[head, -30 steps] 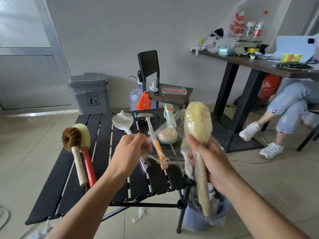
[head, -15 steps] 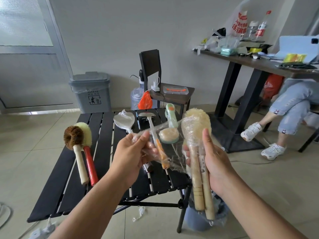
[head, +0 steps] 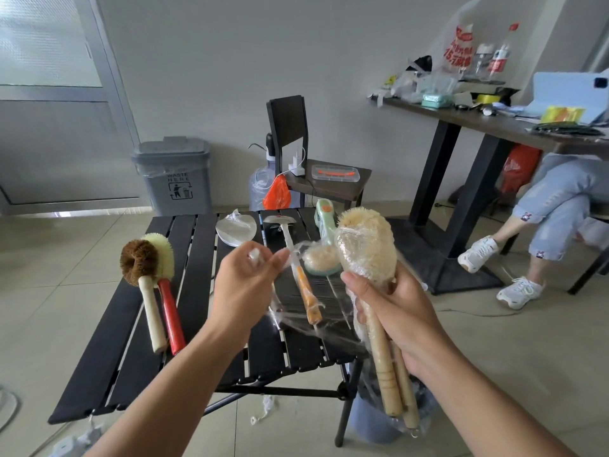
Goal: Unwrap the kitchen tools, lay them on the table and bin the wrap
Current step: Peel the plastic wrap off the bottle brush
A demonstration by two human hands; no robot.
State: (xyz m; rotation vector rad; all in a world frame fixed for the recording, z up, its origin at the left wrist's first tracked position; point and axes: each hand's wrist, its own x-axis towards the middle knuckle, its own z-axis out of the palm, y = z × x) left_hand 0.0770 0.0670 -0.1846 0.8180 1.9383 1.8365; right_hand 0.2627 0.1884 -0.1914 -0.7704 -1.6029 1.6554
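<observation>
Item: pair of wooden-handled brushes [head: 365, 255], pale bristle heads, bound together in clear wrap [head: 313, 315]. Location: the bundle is being held heads-up and slightly tilted above the near right corner of the table [head: 197, 258], with the handle ends hanging over a bin [head: 365, 423] on the floor. Grip: the handles are being clasped just below the heads by the right hand [head: 398, 311], fingers and thumb curled round them. A twisted free end of the wrap is being pinched between thumb and fingers [head: 278, 258] of the left hand [head: 244, 291], and a sheet of film is being stretched between the two hands. Handling, as judged: the brushes are being taken as light and rigid in the handle, springy in the bristle, and not fragile. The film is being taken as thin, stretchy, clinging to itself and liable to tear into strips. The wrapped handles are probably slick, so the firmest hold is likely at the neck, where the heads stop the bundle sliding through. The wrap is best taken at its loose tail, not at the taut sheet. Also on the table: a brown brush [head: 136, 258] and a red-handled brush [head: 169, 311], unwrapped, are lying side by side at the left.
</observation>
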